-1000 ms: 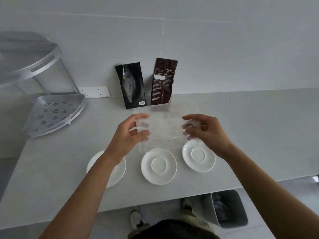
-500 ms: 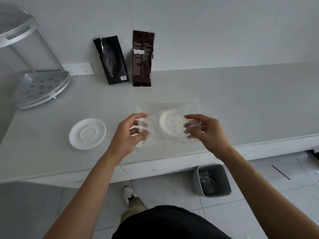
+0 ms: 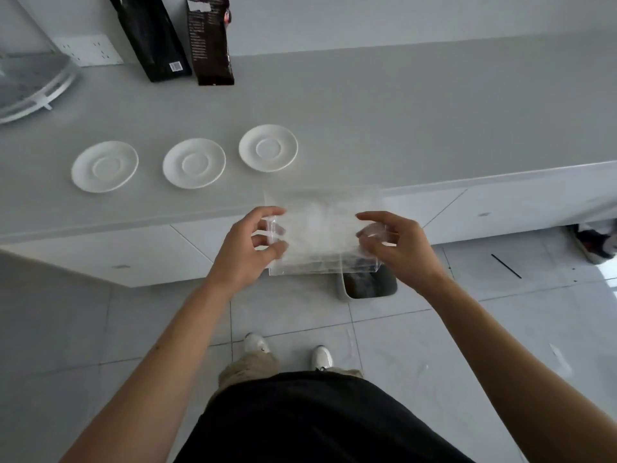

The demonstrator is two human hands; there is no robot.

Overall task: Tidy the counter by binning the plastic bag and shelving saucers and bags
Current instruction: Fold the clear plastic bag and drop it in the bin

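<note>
So the binning step is what's going on here, not the shelving. Both hands are gripping the clear plastic bag and holding it stretched flat in the air, just off the near edge of the counter. The left hand is pinching the bag's left edge between thumb and fingers, and the right hand is doing the same on the right edge, so the bag is spanning between the two grips, with most of the sheet sitting above and beyond the fingertips.

The little bin is standing on the floor right under the bag's bottom right corner, partly hidden behind the plastic. I'm guessing the next move is lowering or scrunching the bag, getting it over the opening and letting go. Being light and floppy, it's probably going to drift, so bunching it first seems smart.

Everything else is waiting: three saucers are sitting in a row on the counter to the far left, well apart from the hands, and the two dark bags are leaning on the wall at the back, near the corner shelf.
</note>
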